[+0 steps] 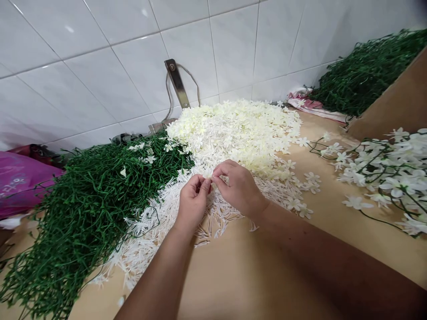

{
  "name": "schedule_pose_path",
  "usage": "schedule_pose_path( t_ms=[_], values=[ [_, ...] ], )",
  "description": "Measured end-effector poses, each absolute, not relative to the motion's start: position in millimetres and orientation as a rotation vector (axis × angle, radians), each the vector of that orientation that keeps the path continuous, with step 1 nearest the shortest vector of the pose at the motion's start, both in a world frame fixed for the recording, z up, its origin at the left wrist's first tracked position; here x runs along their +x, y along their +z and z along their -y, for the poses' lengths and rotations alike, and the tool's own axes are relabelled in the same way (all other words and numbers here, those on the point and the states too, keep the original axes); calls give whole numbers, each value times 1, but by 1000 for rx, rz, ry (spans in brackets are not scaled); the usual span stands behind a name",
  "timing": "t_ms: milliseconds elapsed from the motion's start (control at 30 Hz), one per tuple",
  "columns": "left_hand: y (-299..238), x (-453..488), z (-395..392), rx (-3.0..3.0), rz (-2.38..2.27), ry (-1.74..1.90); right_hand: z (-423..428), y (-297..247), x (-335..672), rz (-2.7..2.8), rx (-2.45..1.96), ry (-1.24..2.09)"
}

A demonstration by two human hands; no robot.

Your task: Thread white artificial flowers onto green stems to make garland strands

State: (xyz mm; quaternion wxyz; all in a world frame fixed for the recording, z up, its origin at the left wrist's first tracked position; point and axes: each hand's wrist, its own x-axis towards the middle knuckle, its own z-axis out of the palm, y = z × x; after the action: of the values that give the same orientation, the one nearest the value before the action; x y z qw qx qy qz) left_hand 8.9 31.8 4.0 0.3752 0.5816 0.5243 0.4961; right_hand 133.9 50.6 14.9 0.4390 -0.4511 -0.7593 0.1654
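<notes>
1. Landmark: blossom heap point(260, 126), pale cream-white, on a tan table point(220, 280) against a tiled wall point(233, 53).
2. White flower point(207, 172): held between both hands, just before the heap's near-left edge.
3. Left hand point(194, 195): narrow; thumb and curled fingers gripping the flower from its left.
4. Right hand point(239, 187): narrow; thumb and forefinger pinched on the flower's right side. Which part they grip is too small to tell.
5. Thin white pieces point(160, 229): strewn along the heap's near side, trailing off left, under and around the hands.
6. Green stems point(86, 204): big tangle left of the heap, a few loose blossoms on top. Purple bag point(26, 182) farther left.
7. Right of the heap: flower sprays point(396, 182), white on green stalks; behind them a cardboard piece point(393, 95) and a second green pile point(373, 73).
8. Behind the heap: metal bar point(177, 84) leaning at the wall, cord beside it.
</notes>
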Motion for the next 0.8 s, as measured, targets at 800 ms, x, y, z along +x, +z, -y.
schedule_pose_path(
  t_ms=[800],
  values=[
    [13, 1, -26, 2320, -1464, 1214, -56, 12, 132, 1559, -943, 1041]
  ],
)
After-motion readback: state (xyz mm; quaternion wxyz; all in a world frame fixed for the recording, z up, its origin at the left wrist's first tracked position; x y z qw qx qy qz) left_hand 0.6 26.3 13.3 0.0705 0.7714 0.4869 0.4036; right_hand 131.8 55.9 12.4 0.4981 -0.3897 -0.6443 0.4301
